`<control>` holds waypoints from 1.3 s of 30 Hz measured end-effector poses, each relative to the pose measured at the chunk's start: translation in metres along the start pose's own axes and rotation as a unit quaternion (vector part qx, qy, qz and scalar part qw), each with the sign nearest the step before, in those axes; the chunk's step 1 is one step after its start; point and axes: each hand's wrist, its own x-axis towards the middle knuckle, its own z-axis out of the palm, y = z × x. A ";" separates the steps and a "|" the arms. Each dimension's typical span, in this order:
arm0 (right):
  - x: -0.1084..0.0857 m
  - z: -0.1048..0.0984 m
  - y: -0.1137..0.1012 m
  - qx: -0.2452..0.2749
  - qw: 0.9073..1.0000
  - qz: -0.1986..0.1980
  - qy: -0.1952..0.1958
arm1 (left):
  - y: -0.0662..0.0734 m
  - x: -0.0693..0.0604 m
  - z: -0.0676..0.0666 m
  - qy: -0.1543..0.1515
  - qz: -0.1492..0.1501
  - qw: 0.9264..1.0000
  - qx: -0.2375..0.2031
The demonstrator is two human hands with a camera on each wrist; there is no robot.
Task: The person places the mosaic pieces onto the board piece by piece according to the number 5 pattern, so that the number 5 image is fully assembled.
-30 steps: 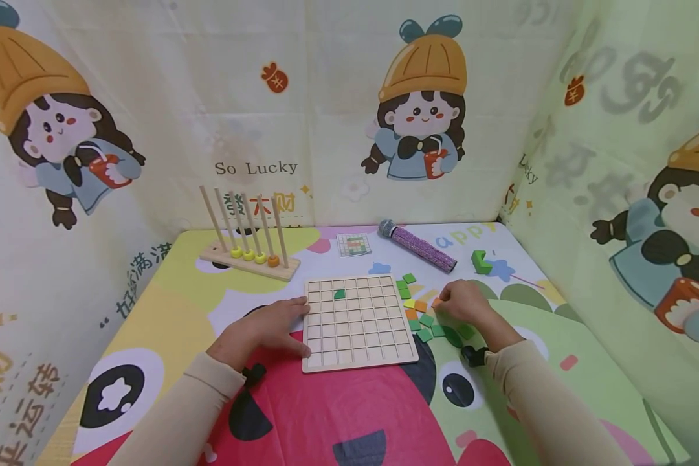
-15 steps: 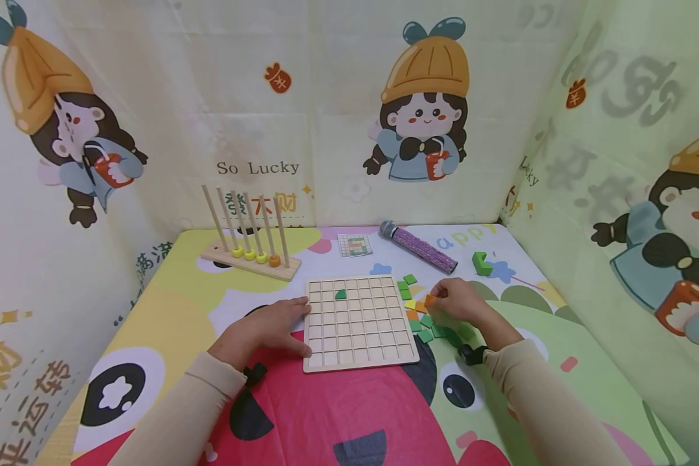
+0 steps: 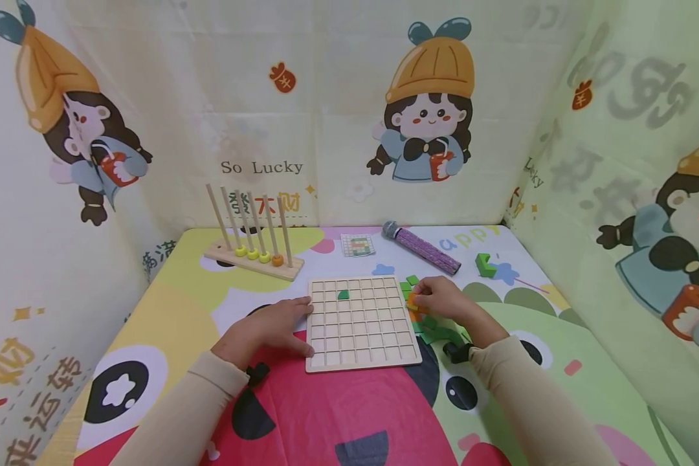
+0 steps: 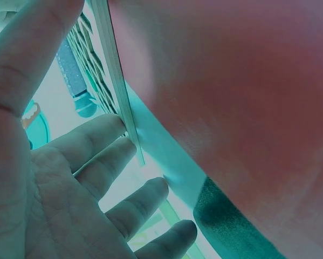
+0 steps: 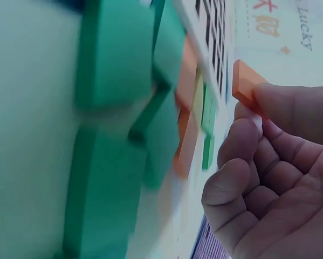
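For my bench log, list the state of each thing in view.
Grid board: flat, one green piece in it.
Orange tile: lifted, pinched in right hand.
Left hand: touching the board's left edge.
Loose tiles: scattered beside the board.
Microphone: lying down.
Bead rack: upright, four beads on.
Printed card: lying flat.
Green block: apart from the tiles.

Table: top printed with large red, green, yellow and white cartoon shapes
Grid board: flat, about midway between the left and right edges
Tiles: green, orange and yellow, loosely scattered beside the board, toward the right edge
Peg rack: upright, near the far left corner
Picture card: flat, near the far edge's middle
Microphone: slantwise, near the far edge
Green block: notched, toward the far right corner
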 end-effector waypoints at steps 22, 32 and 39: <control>0.027 0.038 -0.050 0.038 0.996 -0.061 -0.055 | 0.000 -0.001 0.000 -0.001 -0.001 1.000 0.000; 0.039 0.060 -0.070 0.015 0.995 -0.072 -0.068 | -0.001 0.001 0.002 0.001 -0.001 1.000 -0.006; 0.046 0.075 -0.081 -0.003 0.994 -0.086 -0.068 | -0.003 0.002 0.003 0.002 0.001 1.000 -0.011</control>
